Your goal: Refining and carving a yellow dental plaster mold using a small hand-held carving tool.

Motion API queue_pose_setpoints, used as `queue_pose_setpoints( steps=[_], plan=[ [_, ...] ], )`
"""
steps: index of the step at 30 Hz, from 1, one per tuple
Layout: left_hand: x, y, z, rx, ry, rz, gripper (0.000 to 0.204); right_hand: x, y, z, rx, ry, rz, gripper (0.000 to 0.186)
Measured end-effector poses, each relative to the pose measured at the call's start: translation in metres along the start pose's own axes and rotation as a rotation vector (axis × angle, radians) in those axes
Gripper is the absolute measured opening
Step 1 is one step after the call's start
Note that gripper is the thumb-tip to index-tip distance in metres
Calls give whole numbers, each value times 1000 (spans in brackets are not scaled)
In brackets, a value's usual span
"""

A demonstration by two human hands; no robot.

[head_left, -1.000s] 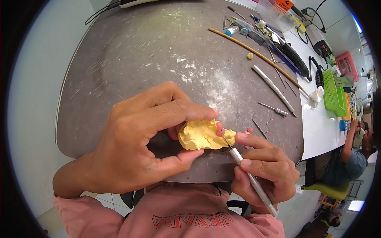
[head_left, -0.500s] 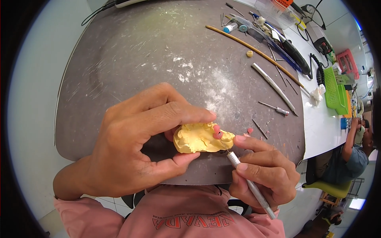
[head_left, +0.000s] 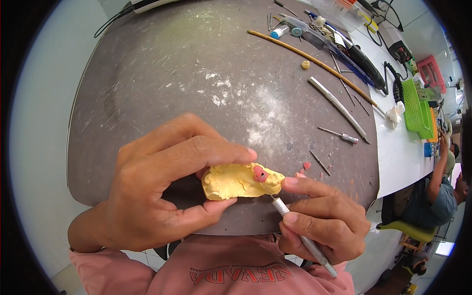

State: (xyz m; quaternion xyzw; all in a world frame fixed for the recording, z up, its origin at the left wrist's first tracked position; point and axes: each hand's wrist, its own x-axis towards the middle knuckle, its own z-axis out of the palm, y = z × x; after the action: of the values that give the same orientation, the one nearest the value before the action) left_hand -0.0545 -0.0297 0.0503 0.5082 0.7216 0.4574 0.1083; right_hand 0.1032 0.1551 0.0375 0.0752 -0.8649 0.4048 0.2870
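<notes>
Between the thumb and fingers of my left hand [head_left: 164,179] sits a yellow plaster dental model [head_left: 231,182], held above the near edge of the mat. A small pink wax piece [head_left: 260,173] with a dark hole in it is on the model's right part. My right hand [head_left: 327,214] grips a silver metal-handled carving tool [head_left: 307,241] like a pen. Its thin tip lies against the model just below the pink wax. The right index fingertip touches the model's right end.
Right of the hands lie a small pointed tool [head_left: 320,163], a screwdriver [head_left: 338,135], a silver handpiece-like rod [head_left: 338,107] and a long wooden stick [head_left: 314,64]. Pink scraps [head_left: 307,165] are scattered there. A green basket [head_left: 417,110] stands on the white bench; another person [head_left: 435,194] sits at far right.
The model and both hands have shifted slightly left and toward me. The model is tilted differently, so the hole in the pink wax shows more. Both hands keep their hold.
</notes>
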Motion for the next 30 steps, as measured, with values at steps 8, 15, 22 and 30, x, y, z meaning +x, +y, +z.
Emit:
queue_pose_setpoints(
  steps=[8, 15, 22, 30],
  plan=[
    [-1, -1, 0, 24, 12, 29, 46, 4, 5, -4, -18, -49, -89, 21],
    [-1, 1, -1, 37, 13, 31, 46, 1, -2, -5, 24, -39, -4, 18],
    [-1, 1, 0, 33, 7, 27, 48, 0, -3, -4, 0, -18, -12, 13],
    [-2, 4, -3, -2, -14, -40, 50, -8, -1, -4, 98, 76, 43, 16]
  ],
)
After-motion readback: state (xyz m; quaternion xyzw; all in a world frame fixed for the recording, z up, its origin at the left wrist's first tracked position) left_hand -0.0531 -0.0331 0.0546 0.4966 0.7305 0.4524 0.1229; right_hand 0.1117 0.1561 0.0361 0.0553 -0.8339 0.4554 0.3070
